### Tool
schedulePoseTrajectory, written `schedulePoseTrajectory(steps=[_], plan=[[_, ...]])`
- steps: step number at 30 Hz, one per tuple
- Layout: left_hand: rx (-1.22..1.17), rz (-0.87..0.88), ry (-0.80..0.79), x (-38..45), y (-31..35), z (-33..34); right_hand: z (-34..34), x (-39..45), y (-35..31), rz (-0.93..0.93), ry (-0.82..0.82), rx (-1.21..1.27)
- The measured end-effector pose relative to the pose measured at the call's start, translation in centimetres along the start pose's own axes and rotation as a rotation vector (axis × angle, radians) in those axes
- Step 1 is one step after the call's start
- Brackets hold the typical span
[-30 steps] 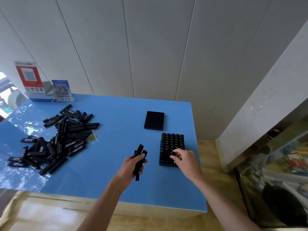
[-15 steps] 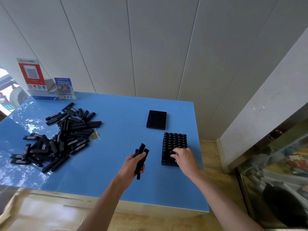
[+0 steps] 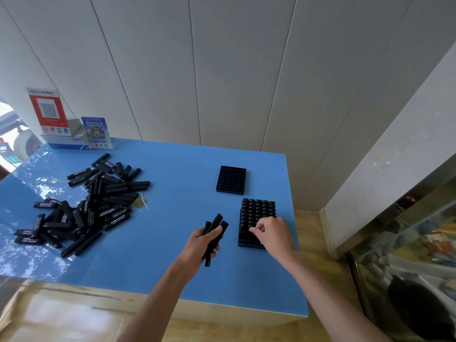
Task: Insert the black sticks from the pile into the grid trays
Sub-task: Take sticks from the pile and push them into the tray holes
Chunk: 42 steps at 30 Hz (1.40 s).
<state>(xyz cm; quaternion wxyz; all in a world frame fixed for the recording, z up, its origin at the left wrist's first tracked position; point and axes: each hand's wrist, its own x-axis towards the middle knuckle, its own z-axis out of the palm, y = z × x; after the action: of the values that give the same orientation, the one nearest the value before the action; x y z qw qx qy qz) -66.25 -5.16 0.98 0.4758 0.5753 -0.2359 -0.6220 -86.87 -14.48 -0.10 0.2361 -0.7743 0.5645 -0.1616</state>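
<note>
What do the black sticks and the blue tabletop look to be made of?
The black sticks look like matte plastic: dull, uniform black with white printed lettering, though coated metal is possible. The blue tabletop looks like a glossy laminate or film: bright window reflections show at its left side.

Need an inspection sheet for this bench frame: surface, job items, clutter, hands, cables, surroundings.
Surface: blue table, glare at its left.
Job's things: pile of black sticks at left; empty grid tray at back; filled grid tray in front of it.
Clutter: QR code signs and a white box at the far left corner.
Grippers: left hand grips a bundle of sticks; right hand pinches at the filled tray.
Cables: nothing seen.
Surroundings: white panelled wall; glass cabinet at right.
</note>
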Motion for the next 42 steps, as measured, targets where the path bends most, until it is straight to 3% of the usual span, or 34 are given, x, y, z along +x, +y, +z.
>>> schedulePoseTrajectory(steps=[7, 11, 21, 26, 32, 42], plan=[[0.025, -0.019, -0.027, 0.7, 0.4, 2.2, -2.2, -0.5, -2.8, -0.162, -0.025, 0.309], [0.071, -0.028, -0.06, 0.8, 0.4, 3.2, -2.6, -0.7, -2.6, -0.173, -0.119, 0.302], [0.16, -0.005, -0.112, 0.8, 0.4, 4.9, -3.5, -1.7, -1.5, -0.147, -0.093, 0.321], [0.084, -0.025, -0.086, 0.8, 0.5, 5.0, -3.4, -1.7, -0.8, -0.118, -0.201, 0.269], [0.002, -0.034, -0.088, 0.7, 0.8, 5.3, -2.3, -2.6, -0.9, -0.072, -0.224, 0.44], [0.003, -0.072, 0.002, 0.3, 0.6, 3.5, -2.0, -2.5, 0.9, -0.013, -0.121, 0.386]])
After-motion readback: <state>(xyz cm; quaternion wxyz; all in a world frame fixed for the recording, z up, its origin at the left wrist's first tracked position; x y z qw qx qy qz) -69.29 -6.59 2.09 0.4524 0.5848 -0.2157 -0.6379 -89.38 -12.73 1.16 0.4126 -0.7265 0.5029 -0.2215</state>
